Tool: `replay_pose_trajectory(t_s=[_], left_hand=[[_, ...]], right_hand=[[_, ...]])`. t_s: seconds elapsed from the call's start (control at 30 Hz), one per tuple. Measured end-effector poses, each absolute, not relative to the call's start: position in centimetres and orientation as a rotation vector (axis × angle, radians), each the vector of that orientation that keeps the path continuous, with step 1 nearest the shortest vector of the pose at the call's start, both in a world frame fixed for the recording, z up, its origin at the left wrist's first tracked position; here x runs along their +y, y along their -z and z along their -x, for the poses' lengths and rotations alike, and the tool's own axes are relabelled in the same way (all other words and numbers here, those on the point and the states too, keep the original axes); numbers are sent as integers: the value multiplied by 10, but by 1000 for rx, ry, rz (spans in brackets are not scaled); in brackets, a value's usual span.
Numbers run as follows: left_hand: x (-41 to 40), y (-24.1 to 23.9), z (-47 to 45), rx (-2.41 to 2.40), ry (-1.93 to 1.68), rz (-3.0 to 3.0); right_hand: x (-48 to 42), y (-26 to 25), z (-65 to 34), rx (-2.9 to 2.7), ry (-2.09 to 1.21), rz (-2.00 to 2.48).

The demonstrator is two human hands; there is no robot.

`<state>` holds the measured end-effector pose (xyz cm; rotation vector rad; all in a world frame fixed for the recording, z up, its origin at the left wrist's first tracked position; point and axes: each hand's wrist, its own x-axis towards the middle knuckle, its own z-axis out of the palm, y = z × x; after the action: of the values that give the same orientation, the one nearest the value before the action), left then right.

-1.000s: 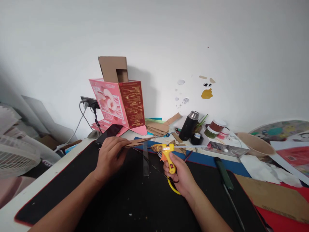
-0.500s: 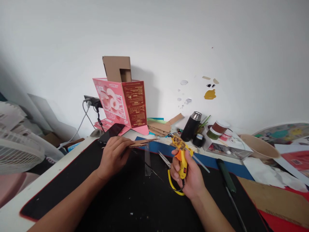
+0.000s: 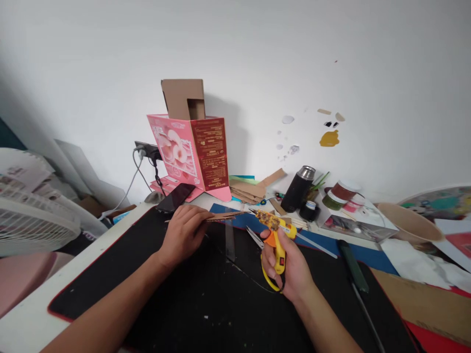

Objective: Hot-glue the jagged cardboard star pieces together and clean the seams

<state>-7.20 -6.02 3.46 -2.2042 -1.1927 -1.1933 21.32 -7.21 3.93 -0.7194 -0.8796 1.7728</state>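
My left hand (image 3: 186, 233) is closed on a piece of brown cardboard (image 3: 223, 216), which sticks out to the right, its layered edge showing. In my right hand (image 3: 289, 267) is a yellow hot glue gun (image 3: 274, 223), fingers wrapped round its handle near the orange trigger. Its nozzle points left, close to the cardboard's right end; whether they touch I cannot tell. A clear glue stick (image 3: 316, 245) juts from the gun's back. Behind my right hand lie scissors (image 3: 254, 237) with a yellow handle, partly hidden. A clear ruler (image 3: 229, 240) lies under the cardboard's end.
A black mat (image 3: 176, 304) covers the desk. At the back stand a pink box (image 3: 172, 147) with a cardboard box (image 3: 180, 95) on top, a phone (image 3: 175, 197), cardboard scraps (image 3: 250, 190), a black thermos (image 3: 298, 189) and paint jars (image 3: 336, 193). A dark green tool (image 3: 352, 267) lies right.
The glue gun has turned from pointing up-left to nearly level, its nozzle now nearer the cardboard's end. My left hand keeps its hold. The whole view has shifted slightly.
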Motion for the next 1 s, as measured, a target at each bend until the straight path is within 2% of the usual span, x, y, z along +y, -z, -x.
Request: replay_pose_trajectory(t_s=[1.0], left_hand=[[-58, -32, 73, -1222, 1222, 2213]], right_hand=[[-81, -47, -203, -1227, -1415, 962]])
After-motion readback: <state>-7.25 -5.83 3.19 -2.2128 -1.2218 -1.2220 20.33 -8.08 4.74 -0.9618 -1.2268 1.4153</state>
